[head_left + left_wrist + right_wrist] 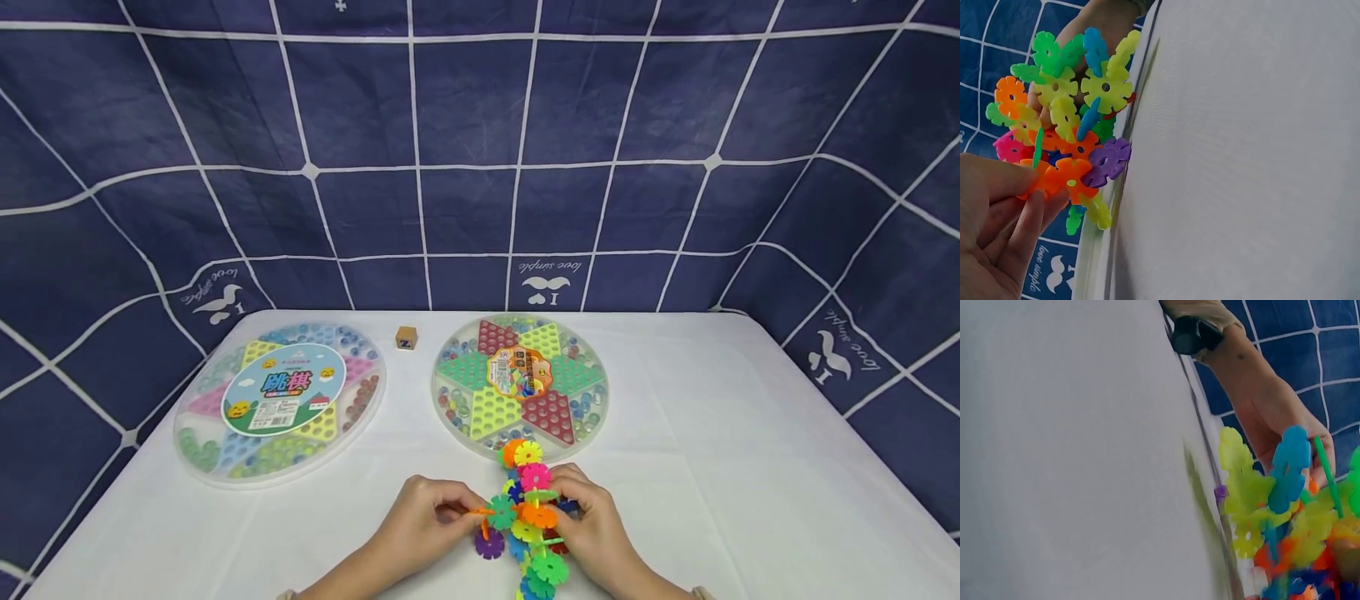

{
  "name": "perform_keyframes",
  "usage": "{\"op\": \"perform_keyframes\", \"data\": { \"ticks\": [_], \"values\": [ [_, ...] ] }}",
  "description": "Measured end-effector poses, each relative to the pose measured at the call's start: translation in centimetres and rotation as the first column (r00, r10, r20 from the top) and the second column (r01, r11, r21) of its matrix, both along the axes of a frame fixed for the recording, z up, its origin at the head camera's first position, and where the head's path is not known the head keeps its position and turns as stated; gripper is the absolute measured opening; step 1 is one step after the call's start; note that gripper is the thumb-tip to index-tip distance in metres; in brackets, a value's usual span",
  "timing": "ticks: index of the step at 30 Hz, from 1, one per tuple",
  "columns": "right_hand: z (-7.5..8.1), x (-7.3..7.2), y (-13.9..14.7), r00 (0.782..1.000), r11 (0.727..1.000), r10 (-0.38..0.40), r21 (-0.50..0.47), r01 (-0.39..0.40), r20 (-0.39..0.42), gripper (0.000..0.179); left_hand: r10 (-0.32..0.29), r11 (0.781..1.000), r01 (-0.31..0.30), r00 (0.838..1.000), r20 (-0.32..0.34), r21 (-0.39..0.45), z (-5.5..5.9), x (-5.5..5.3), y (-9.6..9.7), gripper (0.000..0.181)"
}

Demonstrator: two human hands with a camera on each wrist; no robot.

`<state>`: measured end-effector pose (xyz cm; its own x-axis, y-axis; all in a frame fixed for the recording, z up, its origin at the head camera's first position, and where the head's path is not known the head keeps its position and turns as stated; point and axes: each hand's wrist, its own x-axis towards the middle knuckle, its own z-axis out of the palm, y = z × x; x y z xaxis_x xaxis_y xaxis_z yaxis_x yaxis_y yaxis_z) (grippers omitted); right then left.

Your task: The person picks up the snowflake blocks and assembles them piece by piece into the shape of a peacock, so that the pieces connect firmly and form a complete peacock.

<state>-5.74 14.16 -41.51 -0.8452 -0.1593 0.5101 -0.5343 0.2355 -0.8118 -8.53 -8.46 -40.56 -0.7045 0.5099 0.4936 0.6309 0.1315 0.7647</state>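
In the head view a bright chain of interlocking plastic snowflake discs (536, 477) stands between both hands near the table's front. My left hand (431, 523) pinches an orange disc (1072, 174) at its left side between thumb and forefinger. Beside these fingers sit a teal disc (502, 512) and a purple disc (490, 545). From the right, my right hand (592, 527) grips the chain, thumb near an orange disc (542, 517); its other fingers are partly hidden behind the discs. Yellow discs (1246, 481) and a blue disc (1290, 469) fill the right wrist view's corner.
Behind the chain lies a round Chinese checkers box (495, 412) with marbles. Another such box (360, 446) with a blue label is at the left. A small wooden letter block (407, 337) sits between them. White cloth (697, 433) covers the table; a navy grid curtain (472, 108) hangs behind.
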Motion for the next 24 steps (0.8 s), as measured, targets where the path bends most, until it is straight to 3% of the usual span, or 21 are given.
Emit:
{"op": "perform_keyframes", "data": {
  "ticks": [4,9,11,16,20,22,24],
  "values": [
    [0.0,0.0,-0.4,0.999,1.0,-0.014,0.0,0.014,-0.043,0.028,0.024,0.999,-0.025,0.999,-0.023,-0.035,0.1,-0.3,-0.1,0.01],
    [0.4,0.2,-0.7,0.998,0.999,-0.041,0.018,0.04,0.047,0.025,0.032,0.999,-0.029,0.993,0.115,-0.026,0.3,-0.2,-0.5,0.007],
    [0.6,0.3,-0.7,0.994,0.998,-0.055,0.048,0.051,0.097,0.027,0.035,0.999,-0.032,0.989,0.142,-0.025,0.3,-0.1,-0.5,0.008],
    [1.0,0.5,-0.5,0.985,0.993,-0.06,0.109,0.043,0.16,0.03,0.029,0.999,-0.028,0.993,0.116,-0.015,0.3,-0.1,-0.5,0.012],
    [1.0,0.3,-0.2,0.988,0.995,-0.043,0.092,0.029,0.15,0.027,-0.022,1.0,0.025,0.992,0.124,-0.017,0.8,-0.4,-0.8,0.008],
    [1.0,0.3,0.0,0.988,0.999,-0.014,0.047,0.007,0.154,0.024,-0.036,0.999,0.043,0.978,0.206,-0.026,1.1,-0.8,-1.3,0.008],
    [1.1,0.2,0.3,0.986,1.0,0.014,-0.008,-0.013,0.169,0.023,-0.037,0.999,0.048,0.938,0.344,-0.025,1.3,-1.3,-2.0,0.015]
  ]
}}
